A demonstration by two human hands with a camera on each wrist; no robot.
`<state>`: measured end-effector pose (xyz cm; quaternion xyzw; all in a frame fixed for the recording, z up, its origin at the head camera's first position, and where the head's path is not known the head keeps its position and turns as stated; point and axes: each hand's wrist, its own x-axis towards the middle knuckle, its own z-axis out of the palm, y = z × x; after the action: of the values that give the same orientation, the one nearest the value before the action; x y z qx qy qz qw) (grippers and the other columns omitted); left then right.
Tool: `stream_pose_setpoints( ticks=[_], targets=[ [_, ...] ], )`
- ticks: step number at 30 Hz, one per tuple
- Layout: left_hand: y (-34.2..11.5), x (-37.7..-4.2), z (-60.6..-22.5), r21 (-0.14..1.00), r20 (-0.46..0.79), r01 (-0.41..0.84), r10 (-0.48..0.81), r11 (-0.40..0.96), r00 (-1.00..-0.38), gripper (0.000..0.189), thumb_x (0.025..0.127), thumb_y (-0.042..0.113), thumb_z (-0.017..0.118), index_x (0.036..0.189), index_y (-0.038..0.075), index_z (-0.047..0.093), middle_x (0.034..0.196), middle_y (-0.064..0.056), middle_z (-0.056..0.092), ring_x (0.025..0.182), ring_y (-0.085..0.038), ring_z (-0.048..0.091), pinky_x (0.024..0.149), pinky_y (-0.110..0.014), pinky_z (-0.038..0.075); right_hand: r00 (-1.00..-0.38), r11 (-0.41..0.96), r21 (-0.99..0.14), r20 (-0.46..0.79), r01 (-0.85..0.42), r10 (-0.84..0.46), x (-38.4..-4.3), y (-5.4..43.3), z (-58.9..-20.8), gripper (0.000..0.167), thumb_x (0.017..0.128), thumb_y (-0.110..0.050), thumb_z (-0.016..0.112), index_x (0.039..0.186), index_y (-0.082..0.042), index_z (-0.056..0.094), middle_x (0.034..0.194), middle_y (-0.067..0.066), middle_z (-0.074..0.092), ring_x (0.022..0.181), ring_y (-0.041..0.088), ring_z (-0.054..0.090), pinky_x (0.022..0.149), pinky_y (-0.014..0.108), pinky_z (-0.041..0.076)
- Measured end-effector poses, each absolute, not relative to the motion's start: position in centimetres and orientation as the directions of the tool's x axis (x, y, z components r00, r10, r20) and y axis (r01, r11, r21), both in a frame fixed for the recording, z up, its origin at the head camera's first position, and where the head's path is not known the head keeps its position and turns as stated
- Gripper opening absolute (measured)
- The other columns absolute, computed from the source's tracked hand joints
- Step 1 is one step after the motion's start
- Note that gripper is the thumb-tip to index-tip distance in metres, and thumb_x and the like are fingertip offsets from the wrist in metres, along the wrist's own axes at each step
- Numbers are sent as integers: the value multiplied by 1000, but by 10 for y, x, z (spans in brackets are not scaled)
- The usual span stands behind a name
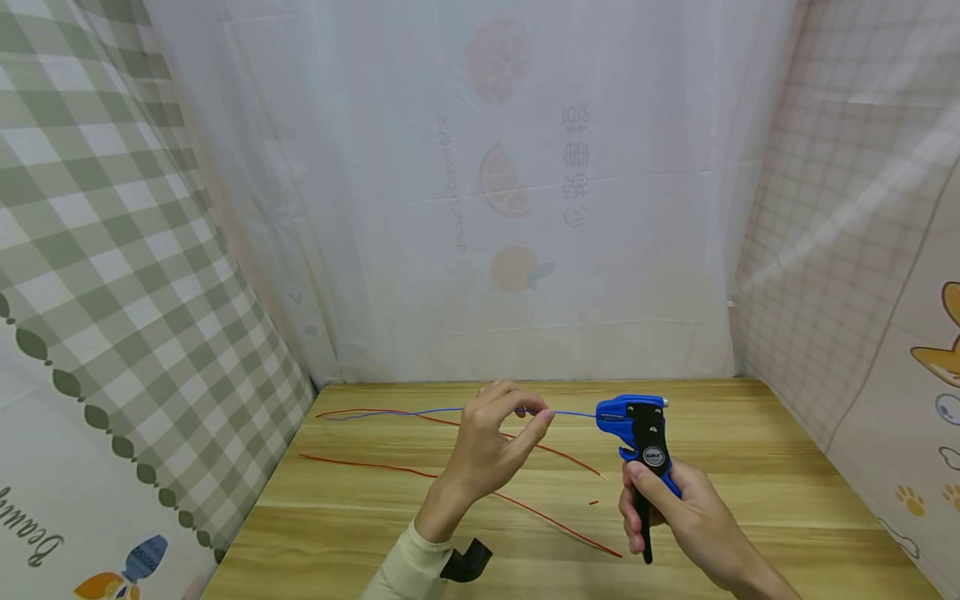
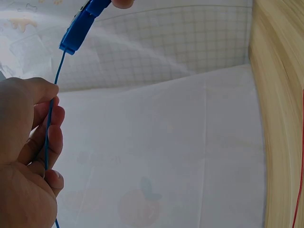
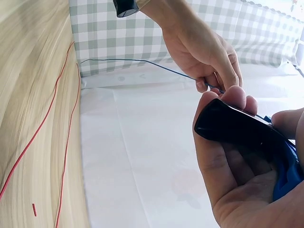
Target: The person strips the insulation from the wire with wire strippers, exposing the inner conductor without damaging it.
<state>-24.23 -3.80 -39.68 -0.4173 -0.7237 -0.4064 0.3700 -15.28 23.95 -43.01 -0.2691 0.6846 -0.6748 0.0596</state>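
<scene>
My left hand (image 1: 491, 437) pinches a thin blue wire (image 2: 49, 123) between thumb and fingers, and the wire's tail trails off to the left. The wire's other end runs into the mouth of a blue and black wire stripper (image 1: 636, 427). My right hand (image 1: 675, 508) grips the stripper by its handles, holding it upright with the nose toward the left hand. In the left wrist view a short stretch of wire spans the gap between the left fingertips and the stripper's blue nose. The right wrist view shows the black handle lying across the right palm, with fingers around it.
Two red wires (image 1: 558, 521) lie across the wooden table (image 1: 337, 517), one passing behind the left hand; the farther one has a bare end at right. A short red piece (image 1: 593, 502) lies near the stripper. Curtains stand around the table's back and sides.
</scene>
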Motion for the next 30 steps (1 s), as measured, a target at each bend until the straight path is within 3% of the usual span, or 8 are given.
stream_pose_setpoints(
  ticks=[21,30],
  targets=[
    [-37,-244,-396,276,878,906,299,322,-374,8,99,4,83,98,12,80,93,0,78,86,-13,73,83,-24,55,-833,-104,-932,357,-346,-424,-155,234,-434,31,123,-2,26,114,-6,55,76,21,57,56,32,65,52,46,60],
    [-37,-244,-396,292,871,901,299,322,-389,9,99,3,83,97,11,80,92,-1,78,86,-14,73,83,-25,55,-840,-102,-927,371,-361,-396,-152,228,-429,29,123,-2,27,110,-3,53,72,23,52,52,34,62,48,45,58]
  ],
)
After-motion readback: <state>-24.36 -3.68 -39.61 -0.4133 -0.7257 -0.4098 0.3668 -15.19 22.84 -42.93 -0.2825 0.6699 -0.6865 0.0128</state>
